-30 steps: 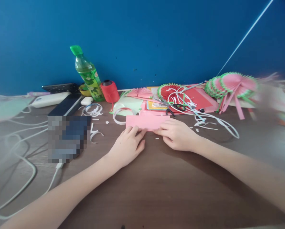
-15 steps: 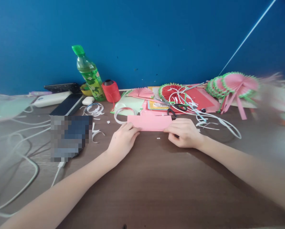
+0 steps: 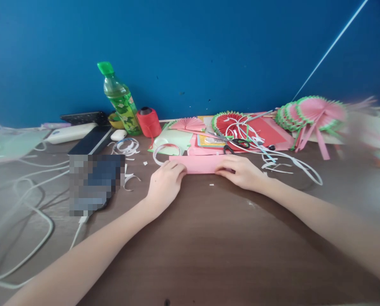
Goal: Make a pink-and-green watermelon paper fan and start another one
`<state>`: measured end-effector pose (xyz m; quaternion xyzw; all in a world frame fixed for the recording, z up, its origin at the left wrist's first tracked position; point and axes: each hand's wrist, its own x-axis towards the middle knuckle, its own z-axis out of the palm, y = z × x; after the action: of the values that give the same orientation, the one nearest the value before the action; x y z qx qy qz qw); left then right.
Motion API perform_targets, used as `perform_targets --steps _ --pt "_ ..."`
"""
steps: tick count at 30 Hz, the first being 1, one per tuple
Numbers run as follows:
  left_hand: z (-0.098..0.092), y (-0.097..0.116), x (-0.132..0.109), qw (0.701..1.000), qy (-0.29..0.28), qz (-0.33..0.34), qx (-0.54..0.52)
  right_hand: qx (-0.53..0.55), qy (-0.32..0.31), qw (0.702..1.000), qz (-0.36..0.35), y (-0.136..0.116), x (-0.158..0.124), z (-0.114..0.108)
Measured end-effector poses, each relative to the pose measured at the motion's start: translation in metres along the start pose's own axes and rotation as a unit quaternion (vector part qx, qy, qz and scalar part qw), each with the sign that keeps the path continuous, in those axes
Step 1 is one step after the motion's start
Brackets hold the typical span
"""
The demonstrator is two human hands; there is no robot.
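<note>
Between my hands lies a strip of pink paper (image 3: pixel 201 165), long side toward me, low on the brown table. My left hand (image 3: pixel 167 180) has its fingers closed on the strip's left end. On the right end, my right hand (image 3: pixel 240 171) pinches the near edge, with the thumb below and the fingers over the top. Just behind the paper are a roll of clear tape (image 3: pixel 166 154) and black-handled scissors (image 3: pixel 239 144). A tiny white paper scrap (image 3: pixel 212 185) lies in front of the strip.
Against the blue wall stand a green drink bottle (image 3: pixel 121 100) and a red thread spool (image 3: pixel 148 122). Folded paper fans (image 3: pixel 317 112) and red paper (image 3: pixel 269 134) are piled at the back right. A cable (image 3: pixel 46 225) and a pixelated phone (image 3: pixel 97 185) lie left.
My right hand has shifted slightly left along the strip, and its fingers now reach over the top edge. The paper looks a little narrower front to back. My left hand keeps its end.
</note>
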<state>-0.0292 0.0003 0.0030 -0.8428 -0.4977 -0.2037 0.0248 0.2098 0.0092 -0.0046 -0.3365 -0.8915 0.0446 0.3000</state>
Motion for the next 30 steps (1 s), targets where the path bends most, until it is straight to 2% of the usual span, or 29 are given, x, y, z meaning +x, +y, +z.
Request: perform_targets --steps 3,6,12,16,30 --pt "0.0009 -0.0013 0.0048 0.998 -0.015 -0.015 -0.051 0.013 -0.005 0.999 0.029 0.0013 0.0019 0.0012" --pt "0.0018 -0.0007 0.0059 0.998 -0.015 -0.022 -0.051 0.037 -0.016 0.998 0.051 0.0044 0.0042 0.0034" --pt "0.0007 0.0001 0.0032 0.995 -0.002 0.054 0.082 0.065 -0.045 0.994 0.082 0.007 0.0062 0.0042" --pt "0.0013 -0.0038 0.0036 0.991 -0.005 0.092 0.093 0.062 -0.051 0.991 0.109 0.0052 0.0063 0.0035" --pt "0.0026 -0.0027 -0.0012 0.988 0.014 0.084 0.13 0.078 -0.057 0.991 0.097 0.0013 0.0074 0.0"
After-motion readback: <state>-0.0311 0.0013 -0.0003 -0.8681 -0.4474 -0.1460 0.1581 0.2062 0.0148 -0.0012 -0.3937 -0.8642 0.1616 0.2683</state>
